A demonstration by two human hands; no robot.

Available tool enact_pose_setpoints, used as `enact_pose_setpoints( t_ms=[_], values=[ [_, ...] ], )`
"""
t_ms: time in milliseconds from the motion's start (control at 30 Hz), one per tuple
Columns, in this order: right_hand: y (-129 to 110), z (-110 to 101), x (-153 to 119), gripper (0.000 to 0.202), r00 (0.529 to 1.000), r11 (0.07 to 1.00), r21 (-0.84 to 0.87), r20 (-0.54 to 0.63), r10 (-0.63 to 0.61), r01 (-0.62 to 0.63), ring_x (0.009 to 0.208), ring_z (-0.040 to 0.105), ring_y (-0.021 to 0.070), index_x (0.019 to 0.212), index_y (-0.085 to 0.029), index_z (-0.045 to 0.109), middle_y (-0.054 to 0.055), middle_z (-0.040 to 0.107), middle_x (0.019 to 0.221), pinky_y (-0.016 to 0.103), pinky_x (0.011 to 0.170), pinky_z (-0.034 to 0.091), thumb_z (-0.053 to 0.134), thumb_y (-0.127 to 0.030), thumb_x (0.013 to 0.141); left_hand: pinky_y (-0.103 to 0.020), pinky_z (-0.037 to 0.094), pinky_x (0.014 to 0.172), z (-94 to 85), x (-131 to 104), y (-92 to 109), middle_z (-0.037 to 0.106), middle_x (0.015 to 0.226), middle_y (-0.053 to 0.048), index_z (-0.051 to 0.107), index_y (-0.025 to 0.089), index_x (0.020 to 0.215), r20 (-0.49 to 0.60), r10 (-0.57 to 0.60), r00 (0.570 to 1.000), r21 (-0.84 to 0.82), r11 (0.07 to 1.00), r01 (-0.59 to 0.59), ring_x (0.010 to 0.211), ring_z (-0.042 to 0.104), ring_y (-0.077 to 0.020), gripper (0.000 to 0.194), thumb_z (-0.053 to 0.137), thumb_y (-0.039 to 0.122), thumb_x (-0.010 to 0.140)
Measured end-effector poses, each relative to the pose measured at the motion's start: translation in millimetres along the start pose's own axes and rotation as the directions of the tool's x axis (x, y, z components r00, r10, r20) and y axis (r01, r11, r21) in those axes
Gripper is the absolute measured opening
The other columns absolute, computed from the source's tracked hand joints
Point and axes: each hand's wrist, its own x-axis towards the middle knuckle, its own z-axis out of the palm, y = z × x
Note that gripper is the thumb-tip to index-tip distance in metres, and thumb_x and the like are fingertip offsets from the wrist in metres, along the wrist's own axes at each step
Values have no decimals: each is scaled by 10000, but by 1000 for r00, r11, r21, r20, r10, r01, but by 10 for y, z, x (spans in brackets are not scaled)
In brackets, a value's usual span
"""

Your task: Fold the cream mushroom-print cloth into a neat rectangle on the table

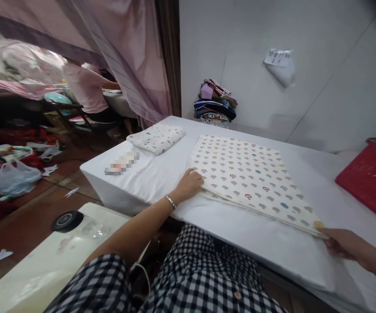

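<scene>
A folded cream cloth (240, 169) printed with grey, red, blue and yellow mushroom-like shapes lies flat on a white-covered table (162, 191). My left hand (190, 184) is closed at its near left corner, fingers curled over the edge; the thumb is hard to make out. At the near right corner, my right hand (341, 243) pinches the cloth between thumb and fingers. Layers show along the near edge between the hands. A smaller folded white cloth with a scattered print (157, 138) rests at the far left of the table.
A blurred-out item (122, 164) lies at the table's left. Folded clothes (214, 104) are stacked by the wall, and a red bin (370, 178) stands at right. A side table (74, 248) holds a round black-lidded jar (67, 221). Behind a pink curtain (136, 56) sits another person (85, 84).
</scene>
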Motion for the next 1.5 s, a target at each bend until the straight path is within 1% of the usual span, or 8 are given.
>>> enact_pose_setpoints(
  t_ms=[167,300,467,600,700,1000,1200,1500],
  values=[
    [-134,1,-32,442,972,979,-94,134,193,-181,525,595,228,531,-213,505,142,633,643,383,517,482,575,-604,725,-381,403,861,29,-110,-195,655,905,-45,643,200,863,41,-127,991,-67,989,129,920,558,-207,181,535,98,760],
    [-384,20,-206,393,966,829,-550,-150,-212,97,820,632,327,761,-204,619,197,659,921,456,664,472,487,-571,802,-392,416,837,81,-160,-206,664,929,-53,654,199,881,60,-158,986,-79,984,163,906,576,-220,200,532,99,757],
    [-1012,584,-563,309,708,597,-554,-19,-706,581,903,615,231,973,-224,625,76,656,997,362,749,483,401,-420,890,-395,393,908,35,-105,-57,643,1053,-75,587,183,1090,-32,-65,997,-80,995,62,968,566,-217,331,521,94,778],
    [-1541,1251,-725,269,408,322,-397,154,-900,859,1014,561,204,1019,-240,623,56,639,1061,326,835,465,391,-346,934,-364,412,863,46,-29,53,649,982,-72,597,171,948,-45,-61,997,-138,989,54,929,571,-203,203,527,88,775],
    [-1866,1599,-726,231,303,220,-340,214,-929,914,1040,526,209,1078,-219,606,66,619,1116,334,884,439,457,-288,916,-356,416,845,93,19,39,665,855,-46,615,177,841,-5,-122,993,-223,968,118,859,589,-193,64,569,165,798],
    [-2265,1907,-574,192,330,265,-242,287,-899,933,877,522,177,916,-204,633,43,621,889,289,775,394,448,-252,927,-364,426,884,93,115,-48,703,947,-40,670,197,949,82,-212,974,-354,907,227,928,619,-209,187,628,229,769],
    [-2256,1935,-478,232,400,401,-46,238,-885,915,805,522,154,816,-206,635,17,596,806,269,729,383,442,-283,920,-424,381,988,16,64,204,592,1182,-98,600,177,958,-102,-79,992,-210,976,57,1145,501,-232,173,565,165,789],
    [-2204,1988,-438,214,382,384,-16,137,-914,923,781,542,155,882,-217,649,11,620,801,283,738,418,460,-309,921,-487,287,1087,93,146,405,537,1301,-75,619,185,835,-17,110,994,-117,987,-112,1288,394,-229,143,482,165,869]
  ],
)
